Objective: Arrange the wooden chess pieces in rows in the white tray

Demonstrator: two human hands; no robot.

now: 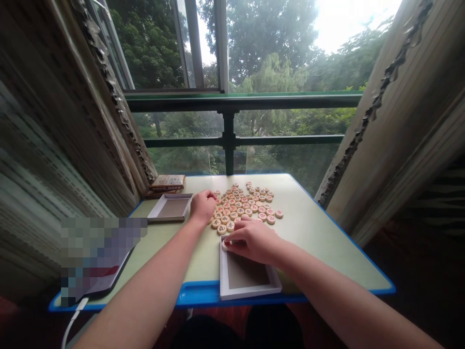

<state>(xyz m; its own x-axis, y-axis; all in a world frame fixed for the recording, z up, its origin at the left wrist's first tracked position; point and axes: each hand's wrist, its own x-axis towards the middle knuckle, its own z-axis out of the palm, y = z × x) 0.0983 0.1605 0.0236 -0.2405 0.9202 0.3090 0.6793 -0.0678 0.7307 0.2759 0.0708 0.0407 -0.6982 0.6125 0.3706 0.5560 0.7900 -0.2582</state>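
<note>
Many round wooden Chinese chess pieces (240,211), marked in red or dark characters, lie spread over the middle of the table. My right hand (256,240) reaches over a shallow open box (250,292). Its thumb and fingers pinch one chess piece (225,245) at the box's far left corner. The box's visible floor is bare and grey-brown. At the left edge of the spread pieces is my left hand (203,207), its fingers curled in. Whatever it may hold is hidden by the hand.
A second shallow box (170,207) lies at the left, in front of stacked boxes or books (167,182). A tablet-like device (109,276) with a white cable (72,317) is at the near left. The pale table (327,252) has a blue rim; windows and curtains surround it.
</note>
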